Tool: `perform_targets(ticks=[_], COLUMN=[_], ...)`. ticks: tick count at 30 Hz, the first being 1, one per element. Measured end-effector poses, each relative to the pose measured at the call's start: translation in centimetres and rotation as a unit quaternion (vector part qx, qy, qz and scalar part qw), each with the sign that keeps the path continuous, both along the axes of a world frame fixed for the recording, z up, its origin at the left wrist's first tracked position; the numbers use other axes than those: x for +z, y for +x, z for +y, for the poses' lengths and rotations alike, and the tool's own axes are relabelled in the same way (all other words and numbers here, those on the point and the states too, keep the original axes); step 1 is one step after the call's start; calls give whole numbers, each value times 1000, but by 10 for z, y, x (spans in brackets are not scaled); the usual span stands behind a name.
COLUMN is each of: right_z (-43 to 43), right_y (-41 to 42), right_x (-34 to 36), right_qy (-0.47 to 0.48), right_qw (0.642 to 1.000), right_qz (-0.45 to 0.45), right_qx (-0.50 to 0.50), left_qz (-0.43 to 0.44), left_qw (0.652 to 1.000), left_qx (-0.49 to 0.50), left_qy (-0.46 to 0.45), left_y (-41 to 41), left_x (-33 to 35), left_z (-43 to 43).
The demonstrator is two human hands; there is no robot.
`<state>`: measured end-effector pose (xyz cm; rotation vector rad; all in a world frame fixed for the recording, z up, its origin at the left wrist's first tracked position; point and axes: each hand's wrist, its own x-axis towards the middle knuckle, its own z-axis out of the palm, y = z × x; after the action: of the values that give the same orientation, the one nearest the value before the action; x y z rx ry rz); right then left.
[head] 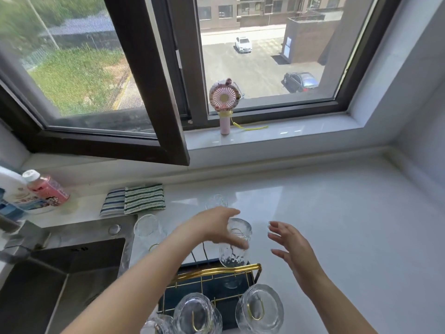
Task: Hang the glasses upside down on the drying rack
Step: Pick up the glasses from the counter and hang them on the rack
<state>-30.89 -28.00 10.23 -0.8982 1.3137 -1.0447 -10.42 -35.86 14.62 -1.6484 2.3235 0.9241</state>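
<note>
A gold wire drying rack (pixel 218 271) on a dark tray stands on the white counter in front of me. Three clear ribbed glasses hang upside down on its near pegs, one at the right (pixel 260 307), one in the middle (pixel 196 314) and one at the lower left (pixel 156 327). My left hand (pixel 216 222) grips another ribbed glass (pixel 234 244), held upside down over the rack's far side. My right hand (pixel 286 242) hovers open just right of that glass, not touching it. Two more glasses stand on the counter, one left of the rack (pixel 147 225) and one behind my left hand (pixel 216 201).
A steel sink (pixel 60 280) lies to the left with a tap at its far left edge. Striped cloths (pixel 142 198) and bottles (pixel 45 189) sit behind the sink. A pink hand fan (pixel 225 104) stands on the windowsill. An open window sash (pixel 134 92) juts inward above the counter.
</note>
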Motion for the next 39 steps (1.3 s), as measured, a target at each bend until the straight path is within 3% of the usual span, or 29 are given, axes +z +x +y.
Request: perform_targets(ticks=[3, 6, 11, 17, 20, 24, 27, 31, 33, 35, 37, 39], right_z=[3, 10, 28, 42, 37, 9, -17, -35, -40, -42, -42, -41], right_y=[-3, -8, -21, -31, -28, -9, 27, 73, 85, 91, 97, 102], right_x=[-7, -15, -33, -41, -23, 33, 84, 122, 128, 126, 121, 111], right_qy=[12, 30, 56, 71, 48, -54, -143, -242, -258, -255, -261, -267], right_qw=[1000, 999, 995, 991, 993, 993, 981, 955, 951, 943, 921, 880], right_qz=[-3, -7, 1, 7, 29, 87, 123, 126, 102, 125, 219, 331], right_qx=[-18, -41, -83, -117, -107, -57, 42, 117, 136, 171, 190, 211], left_qz=[72, 29, -76, -128, -44, 193, 378, 518, 538, 499, 414, 379], left_qw=[992, 978, 992, 983, 979, 930, 872, 805, 793, 816, 858, 854], left_qx=[97, 174, 95, 78, 152, 280, 309, 278, 273, 287, 304, 349], left_qy=[-23, -110, -22, -105, -129, -142, -43, 80, 86, 57, -13, -67], left_y=[12, 26, 33, 30, 39, 53, 56, 59, 68, 80, 94, 108], left_x=[6, -12, -60, -84, -63, 0, 46, 79, 82, 78, 69, 56], left_z=[-32, -62, -77, -81, -79, -63, -32, 22, 41, 55, 66, 78])
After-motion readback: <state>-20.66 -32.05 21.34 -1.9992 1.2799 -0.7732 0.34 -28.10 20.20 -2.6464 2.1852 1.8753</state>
